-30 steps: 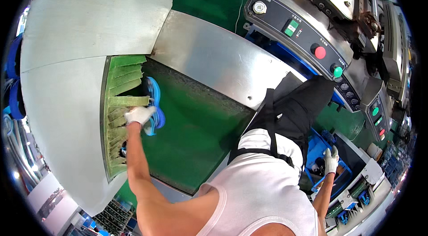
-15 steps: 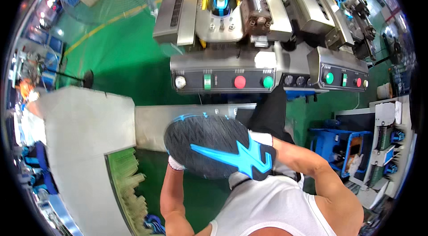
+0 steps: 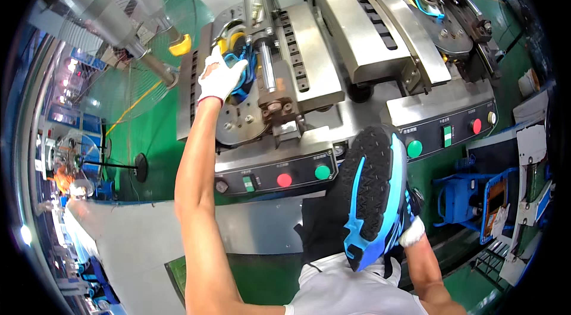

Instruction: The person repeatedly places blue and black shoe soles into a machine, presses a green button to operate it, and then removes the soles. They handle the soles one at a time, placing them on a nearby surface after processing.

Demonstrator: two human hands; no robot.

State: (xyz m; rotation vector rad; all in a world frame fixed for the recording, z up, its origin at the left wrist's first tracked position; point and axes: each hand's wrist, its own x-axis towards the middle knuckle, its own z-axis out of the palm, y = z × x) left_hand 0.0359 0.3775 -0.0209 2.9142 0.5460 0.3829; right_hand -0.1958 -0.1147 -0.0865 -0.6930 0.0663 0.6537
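Closest in, the person's right hand (image 3: 412,232) is clamped on the side of a blue-and-black shoe (image 3: 375,196), fingers hidden behind it, just right of the control panel (image 3: 266,182) and nearer the person. That one-handed, off-centre hold could let the shoe twist or slip, and a careless swing could knock the panel's green button (image 3: 322,172). The toe points away from the person, sole turned up; the long axis runs nearly fore-and-aft, toe leaning slightly right. Beyond the panel, the left hand (image 3: 221,77), well apart from the right, spreads beside a second shoe (image 3: 242,86) in the metal press (image 3: 238,127); contact cannot be told. Moving press parts could pinch those fingers.
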